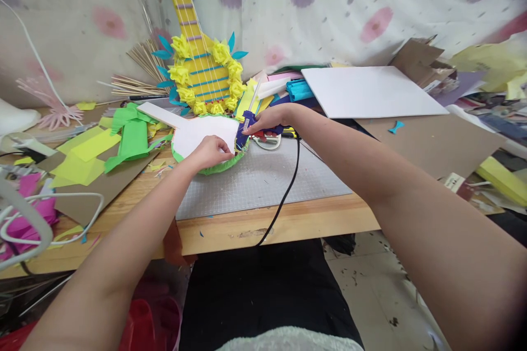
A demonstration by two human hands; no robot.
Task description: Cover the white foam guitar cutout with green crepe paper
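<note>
A white guitar-shaped cutout (195, 134) lies on the grey cutting mat (263, 184), its rounded edge wrapped in green crepe paper (222, 166). My right hand (269, 119) is closed around a blue hot glue gun (244, 134), whose nozzle points down at the cutout's right edge. A black cord (288, 189) runs from the gun over the table's front edge. My left hand (212, 152) rests on the cutout near the nozzle, fingers bent together at the green rim. Whatever its fingertips pinch is hidden. White-handled scissors (268, 142) lie just right of the gun.
A yellow paper guitar (206, 74) with yellow flowers stands against the patterned curtain behind. Green crepe paper (132, 137) and yellow sheets (88, 151) lie left. A white board (370, 90) and brown cardboard (436, 145) are at right. A white cable (78, 194) loops at left.
</note>
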